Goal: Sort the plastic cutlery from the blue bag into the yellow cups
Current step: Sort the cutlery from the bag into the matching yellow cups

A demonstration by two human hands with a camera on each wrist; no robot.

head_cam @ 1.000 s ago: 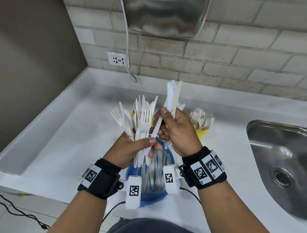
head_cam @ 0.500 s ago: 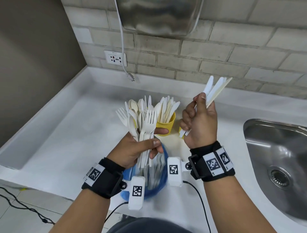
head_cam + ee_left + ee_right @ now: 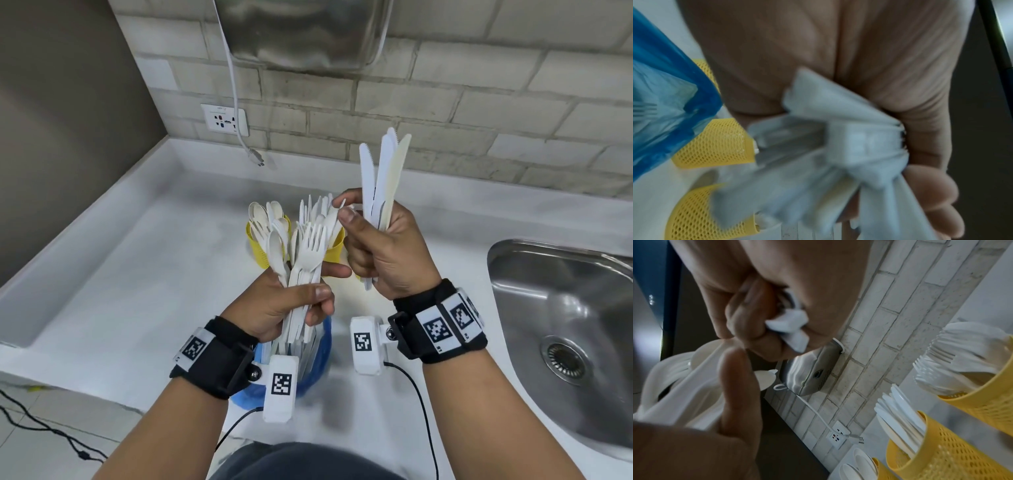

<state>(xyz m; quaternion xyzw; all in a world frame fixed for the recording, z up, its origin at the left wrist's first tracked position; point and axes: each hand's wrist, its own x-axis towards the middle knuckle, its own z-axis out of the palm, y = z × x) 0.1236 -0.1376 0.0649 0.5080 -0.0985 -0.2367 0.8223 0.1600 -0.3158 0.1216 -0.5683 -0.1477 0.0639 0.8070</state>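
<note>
Two full hands: right hand (image 3: 383, 253) grips knives (image 3: 383, 178), left hand (image 3: 274, 305) clutches mixed cutlery (image 3: 305, 253); loose bundle could slip.

2 hands in view: left hand (image 3: 274, 305) grips 1 mixed bundle of forks and spoons (image 3: 303, 260), exact piece count unreadable, too overlapped. Right hand (image 3: 383, 253) holds 4 knives (image 3: 383, 178), blades up. 3 yellow cups (image 3: 937, 449) in right wrist view: 1 with forks (image 3: 962, 356), 1 with knives, 1 with spoons (image 3: 859, 464); pieces per cup too many and blurred to count. Head view shows only 2 of the cups clearly, the rest hidden behind the hands. 1 blue bag (image 3: 317, 359) with more cutlery inside, count unreadable. 1 sink (image 3: 561, 308), 1 wall socket (image 3: 224, 118), 1 loose plug (image 3: 257, 158), 2 wrist cameras.
</note>
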